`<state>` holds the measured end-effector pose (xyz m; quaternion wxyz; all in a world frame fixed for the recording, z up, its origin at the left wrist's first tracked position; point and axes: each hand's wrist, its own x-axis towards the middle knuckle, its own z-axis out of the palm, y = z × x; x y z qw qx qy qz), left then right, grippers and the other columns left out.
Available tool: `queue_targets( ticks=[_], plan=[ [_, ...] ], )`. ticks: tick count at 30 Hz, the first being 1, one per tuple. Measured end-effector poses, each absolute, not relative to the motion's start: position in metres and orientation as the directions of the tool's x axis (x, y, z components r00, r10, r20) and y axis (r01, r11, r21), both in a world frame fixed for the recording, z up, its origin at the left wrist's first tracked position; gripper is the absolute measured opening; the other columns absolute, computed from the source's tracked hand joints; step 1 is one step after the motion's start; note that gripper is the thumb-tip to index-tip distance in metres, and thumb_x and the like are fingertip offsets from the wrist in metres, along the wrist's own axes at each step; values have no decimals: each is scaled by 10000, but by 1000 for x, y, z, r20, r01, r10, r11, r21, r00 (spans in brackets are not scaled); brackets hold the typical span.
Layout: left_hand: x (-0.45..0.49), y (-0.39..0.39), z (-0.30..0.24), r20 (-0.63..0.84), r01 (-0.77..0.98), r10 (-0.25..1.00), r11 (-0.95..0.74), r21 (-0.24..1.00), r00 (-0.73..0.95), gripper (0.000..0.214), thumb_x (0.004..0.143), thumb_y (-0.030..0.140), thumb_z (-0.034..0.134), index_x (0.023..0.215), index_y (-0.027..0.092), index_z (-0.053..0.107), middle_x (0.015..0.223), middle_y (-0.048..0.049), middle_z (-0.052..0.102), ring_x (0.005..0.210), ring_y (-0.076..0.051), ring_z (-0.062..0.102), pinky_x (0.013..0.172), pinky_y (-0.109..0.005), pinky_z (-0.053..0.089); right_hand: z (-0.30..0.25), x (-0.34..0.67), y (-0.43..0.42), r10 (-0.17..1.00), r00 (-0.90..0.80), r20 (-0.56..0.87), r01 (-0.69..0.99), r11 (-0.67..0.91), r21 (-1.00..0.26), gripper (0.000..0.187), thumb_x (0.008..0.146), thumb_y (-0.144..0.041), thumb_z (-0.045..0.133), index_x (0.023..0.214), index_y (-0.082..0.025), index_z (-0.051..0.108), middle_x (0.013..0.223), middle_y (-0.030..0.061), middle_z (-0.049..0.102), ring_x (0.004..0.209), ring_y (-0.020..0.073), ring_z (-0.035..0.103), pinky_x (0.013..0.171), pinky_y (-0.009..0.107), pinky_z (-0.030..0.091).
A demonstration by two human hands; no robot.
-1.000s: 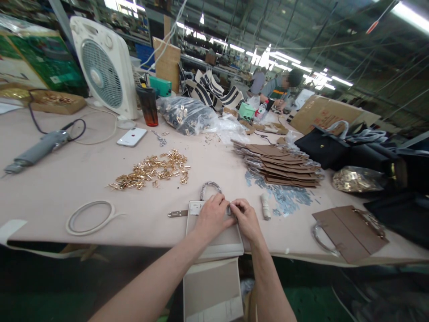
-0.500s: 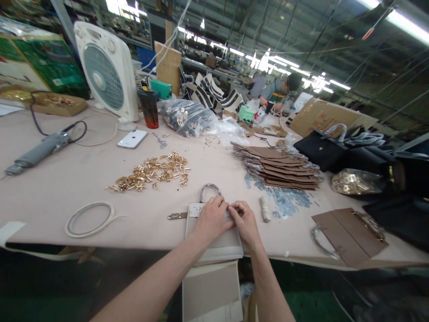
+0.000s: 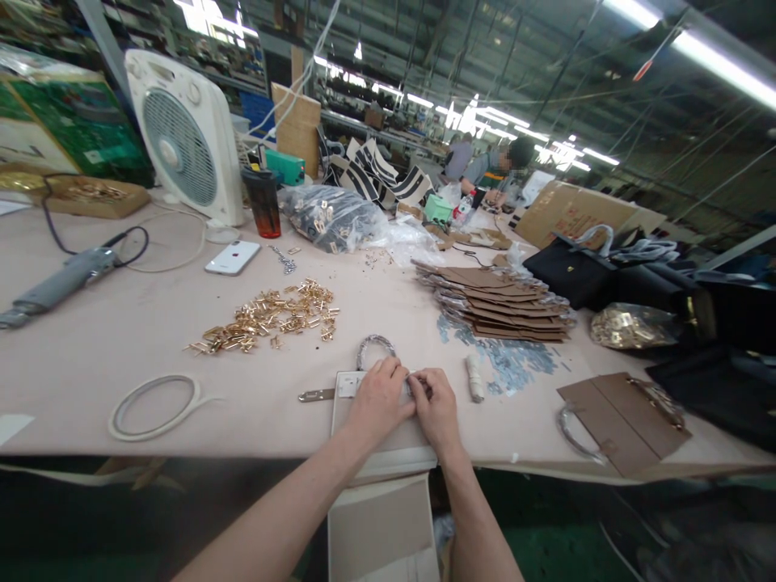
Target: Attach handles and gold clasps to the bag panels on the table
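Observation:
An unfinished handbag panel (image 3: 397, 437), pale on its inner side, lies at the table's front edge, and its lower part (image 3: 381, 517) hangs over that edge. A wrapped loop handle (image 3: 369, 343) sticks out past the top, and a brown strap with a metal plate (image 3: 316, 395) extends to the left. My left hand (image 3: 381, 396) grips the panel near its top edge, fingers bent and together. Beside it, my right hand (image 3: 435, 404) is closed in a pinch at the same edge. Whatever is between those fingertips is hidden.
Gold metal fittings (image 3: 267, 317) lie in a pile beyond the hands. A tape roll (image 3: 154, 408) is at left, a white roll (image 3: 474, 378) at right. Stacked brown panels (image 3: 503, 303), metal strips (image 3: 515, 364), a brown bag (image 3: 624, 424), phone (image 3: 232, 257) and fan (image 3: 185, 137) stand around.
The view has shifted slightly, so the table items appear a little further left. Both hands stay at the panel's top edge; the right fingers look somewhat more curled.

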<state>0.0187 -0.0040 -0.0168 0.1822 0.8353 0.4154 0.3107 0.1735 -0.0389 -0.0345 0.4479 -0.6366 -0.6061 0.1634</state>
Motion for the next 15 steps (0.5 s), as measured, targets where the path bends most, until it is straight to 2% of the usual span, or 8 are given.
queue_targets(
  ticks=[5,9,11,13,15],
  plan=[
    [18,-4,-15,369,580,798,-600,551,475,400,791,230,797,1151,196,625,1222,-93,606,1151,-283,588,1007,-452,525,-30,171,-47,924,185,336,593,168,-788,210,996,-382,600,1099,-258,734,1077,85,670,990,246,620,893,382,507],
    [18,-3,-18,400,571,776,-631,526,489,385,833,296,784,1173,196,631,1221,-103,615,1147,-302,602,1002,-477,533,-18,184,-53,889,346,300,452,122,-884,365,977,-443,618,1275,-242,677,1220,95,660,921,209,648,824,341,542],
    [19,0,-21,416,563,757,-653,507,504,380,852,338,771,1177,200,634,1225,-108,621,1143,-314,610,1006,-496,535,-12,206,-55,804,502,318,413,100,-905,400,991,-483,583,1285,-223,662,1102,81,682,820,186,634,745,316,533],
    [20,4,-25,430,558,742,-670,489,514,379,869,370,754,1189,206,633,1233,-109,622,1144,-323,615,1015,-511,533,-10,239,-59,670,653,353,421,66,-905,440,1003,-517,537,1282,-197,652,901,44,667,721,176,595,680,304,506],
    [21,6,-27,441,555,733,-680,479,517,385,878,399,742,1193,206,636,1231,-110,623,1136,-329,618,1018,-519,532,-11,277,-65,550,747,374,446,4,-895,476,1005,-536,492,1265,-172,654,814,28,647,698,183,583,672,310,499]
  ],
)
